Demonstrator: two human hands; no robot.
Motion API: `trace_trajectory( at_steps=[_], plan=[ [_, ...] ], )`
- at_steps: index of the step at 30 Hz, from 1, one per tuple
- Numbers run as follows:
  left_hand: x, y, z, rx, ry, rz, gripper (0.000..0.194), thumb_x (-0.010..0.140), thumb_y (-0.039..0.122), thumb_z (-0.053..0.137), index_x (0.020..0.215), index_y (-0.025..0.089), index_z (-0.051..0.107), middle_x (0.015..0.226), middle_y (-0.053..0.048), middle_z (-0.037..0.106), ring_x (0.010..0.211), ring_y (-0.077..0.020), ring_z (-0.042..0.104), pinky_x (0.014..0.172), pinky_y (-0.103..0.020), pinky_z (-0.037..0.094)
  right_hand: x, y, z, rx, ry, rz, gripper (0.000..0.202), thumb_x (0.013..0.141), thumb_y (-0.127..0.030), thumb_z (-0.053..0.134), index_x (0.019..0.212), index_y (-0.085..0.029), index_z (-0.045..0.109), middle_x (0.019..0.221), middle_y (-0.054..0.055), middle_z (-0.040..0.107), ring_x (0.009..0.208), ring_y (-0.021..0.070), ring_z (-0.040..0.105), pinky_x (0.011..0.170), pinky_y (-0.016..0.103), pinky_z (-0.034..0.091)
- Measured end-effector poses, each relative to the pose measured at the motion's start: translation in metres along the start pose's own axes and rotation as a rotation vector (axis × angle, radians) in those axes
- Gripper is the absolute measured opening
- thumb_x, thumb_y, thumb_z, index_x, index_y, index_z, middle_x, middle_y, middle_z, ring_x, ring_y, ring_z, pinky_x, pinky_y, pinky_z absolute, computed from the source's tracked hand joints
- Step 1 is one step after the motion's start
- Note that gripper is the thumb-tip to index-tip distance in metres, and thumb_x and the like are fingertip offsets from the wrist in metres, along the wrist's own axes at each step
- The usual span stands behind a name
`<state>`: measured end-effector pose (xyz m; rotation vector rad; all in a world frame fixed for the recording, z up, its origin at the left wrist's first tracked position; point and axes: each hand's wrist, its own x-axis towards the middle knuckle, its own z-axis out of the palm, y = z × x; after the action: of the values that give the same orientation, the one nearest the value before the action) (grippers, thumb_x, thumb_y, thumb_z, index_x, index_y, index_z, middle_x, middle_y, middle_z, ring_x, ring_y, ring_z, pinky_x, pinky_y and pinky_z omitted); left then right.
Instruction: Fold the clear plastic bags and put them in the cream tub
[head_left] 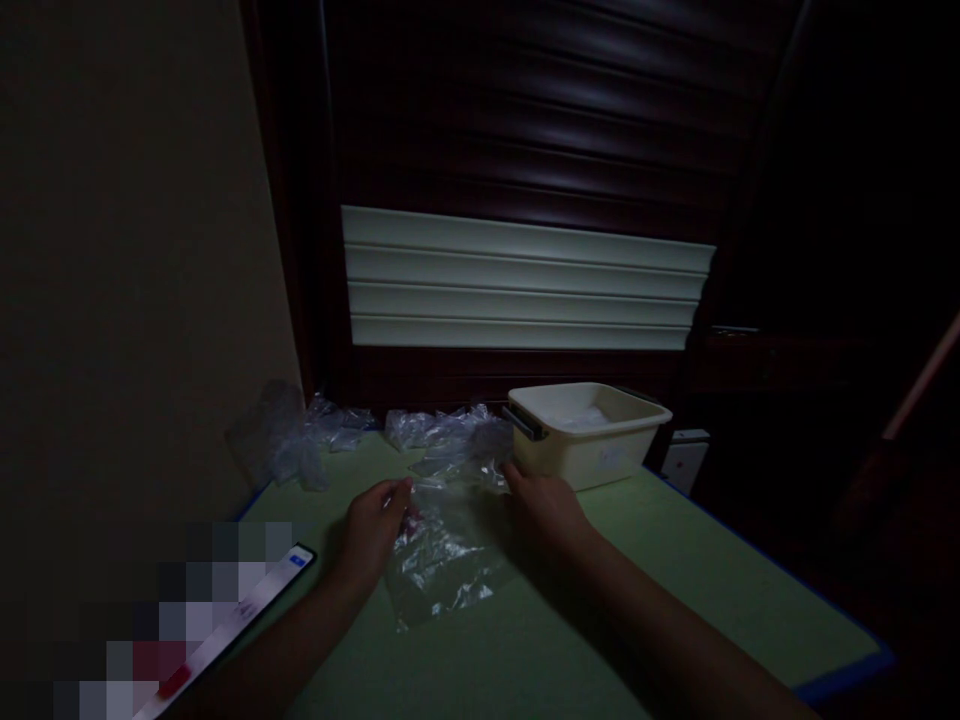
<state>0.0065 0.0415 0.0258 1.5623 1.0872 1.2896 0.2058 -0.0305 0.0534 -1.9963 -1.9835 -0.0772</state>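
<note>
A clear plastic bag is stretched between my two hands above the green tabletop. My left hand pinches its left edge near the top, thumb against the fingers. At the upper right corner my right hand grips the same bag, its fingers closed and partly hidden. Just beyond the right hand stands a cream plastic bin with dark handles. Something pale and see-through lies inside the bin. Behind the held bag, more crumpled clear bags lie along the back of the table.
The green table has a blue edge. Another heap of clear plastic sits at its back left corner. A lit phone, partly pixelated, is at lower left. Behind rises a dark slatted panel; a white box stands past the bin.
</note>
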Motion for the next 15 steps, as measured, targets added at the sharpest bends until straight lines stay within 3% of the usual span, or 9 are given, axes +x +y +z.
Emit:
trace_trajectory(
  at_steps=[4, 8, 11, 15],
  plan=[
    [0.002, -0.002, -0.002, 0.011, 0.029, 0.007, 0.035, 0.065, 0.052, 0.056, 0.057, 0.018, 0.059, 0.049, 0.0, 0.058, 0.046, -0.0161, 0.052, 0.047, -0.024, 0.039, -0.011, -0.014, -0.012, 0.057, 0.016, -0.22, 0.021, 0.09, -0.026, 0.048, 0.105, -0.016, 0.058, 0.101, 0.011, 0.064, 0.083, 0.0198, 0.061, 0.068, 0.028, 0.041],
    [0.001, -0.001, -0.003, 0.015, 0.035, 0.002, 0.037, 0.066, 0.054, 0.056, 0.06, 0.017, 0.06, 0.052, 0.0, 0.058, 0.049, -0.0174, 0.054, 0.049, -0.025, 0.04, -0.024, -0.029, -0.01, 0.139, -0.089, -0.505, 0.028, 0.08, -0.041, 0.063, 0.095, -0.018, 0.061, 0.091, 0.005, 0.063, 0.08, 0.0168, 0.057, 0.068, 0.025, 0.04],
    [0.0, -0.001, -0.003, 0.006, 0.036, -0.008, 0.039, 0.066, 0.056, 0.056, 0.063, 0.017, 0.06, 0.053, 0.0, 0.058, 0.05, -0.0178, 0.056, 0.049, -0.025, 0.042, -0.027, -0.033, -0.002, 0.173, -0.182, -0.611, 0.02, 0.079, -0.035, 0.063, 0.085, -0.016, 0.063, 0.085, 0.007, 0.061, 0.076, 0.0177, 0.054, 0.065, 0.026, 0.038],
    [0.002, -0.003, -0.002, 0.0, 0.042, -0.005, 0.038, 0.065, 0.055, 0.058, 0.063, 0.017, 0.06, 0.054, 0.0, 0.057, 0.052, -0.0178, 0.056, 0.05, -0.025, 0.043, -0.026, -0.031, 0.005, 0.246, -0.165, -0.549, 0.012, 0.083, -0.016, 0.051, 0.079, -0.015, 0.062, 0.08, 0.006, 0.059, 0.071, 0.0157, 0.051, 0.063, 0.025, 0.036]
  ],
)
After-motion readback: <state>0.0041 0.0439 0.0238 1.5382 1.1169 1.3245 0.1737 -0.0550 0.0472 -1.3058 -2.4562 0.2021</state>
